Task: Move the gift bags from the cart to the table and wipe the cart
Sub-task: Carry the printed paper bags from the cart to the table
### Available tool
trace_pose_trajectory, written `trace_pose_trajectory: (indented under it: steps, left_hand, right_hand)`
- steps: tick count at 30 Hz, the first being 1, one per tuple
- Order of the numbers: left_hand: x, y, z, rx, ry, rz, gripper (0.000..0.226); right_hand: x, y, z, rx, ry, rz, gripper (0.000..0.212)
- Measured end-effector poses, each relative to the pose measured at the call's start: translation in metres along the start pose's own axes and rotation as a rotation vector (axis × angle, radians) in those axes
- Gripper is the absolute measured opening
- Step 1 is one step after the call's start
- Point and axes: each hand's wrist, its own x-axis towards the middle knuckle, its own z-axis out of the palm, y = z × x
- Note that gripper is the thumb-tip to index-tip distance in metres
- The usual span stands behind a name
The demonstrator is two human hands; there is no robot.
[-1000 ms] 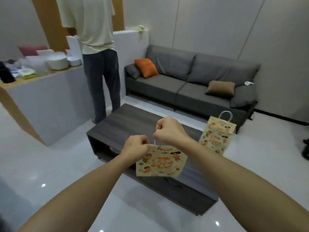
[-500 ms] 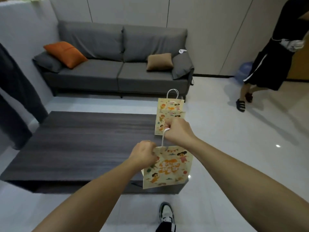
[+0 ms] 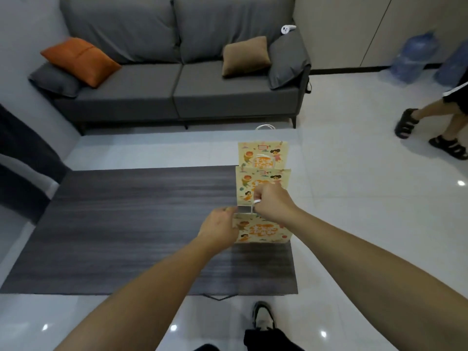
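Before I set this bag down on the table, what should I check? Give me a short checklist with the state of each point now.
1. Right hand grips the white handle of the nearest cream cartoon-print paper gift bag: ok.
2. Left hand steadies that bag's left edge: ok.
3. Bag is over the dark wood-grain coffee table: ok.
4. Bag's bottom already rests on the tabletop: cannot tell.
5. Two matching gift bags stand upright behind it: ok.
6. Gap to the middle bag: cannot tell.
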Motion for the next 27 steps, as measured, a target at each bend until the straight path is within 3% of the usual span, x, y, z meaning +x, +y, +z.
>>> trace_pose_trajectory:
  steps: [5, 10, 19, 23, 27]
  left_hand:
    - [0.023, -0.023, -0.003, -0.036, -0.051, -0.107, 0.052]
    - [0.052, -0.045, -0.008, -0.058, -0.083, -0.119, 0.058]
    - [0.109, -0.050, -0.025, -0.074, -0.126, 0.065, 0.055]
    - [0.126, -0.049, -0.026, -0.068, -0.219, 0.108, 0.060]
    - [0.137, -0.043, -0.018, -0.065, -0.404, 0.110, 0.079]
  right_hand:
    - [0.045, 0.004, 0.014, -0.089, -0.054, 0.062, 0.009]
    - [0.075, 0.006, 0.018, -0.219, 0.034, 0.101, 0.024]
    - [0.096, 0.010, 0.008, -0.218, 0.015, 0.285, 0.042]
    - [0.096, 0.007, 0.008, -0.107, 0.103, 0.319, 0.031]
    - [0.098, 0.006, 0.007, -0.100, 0.119, 0.333, 0.032]
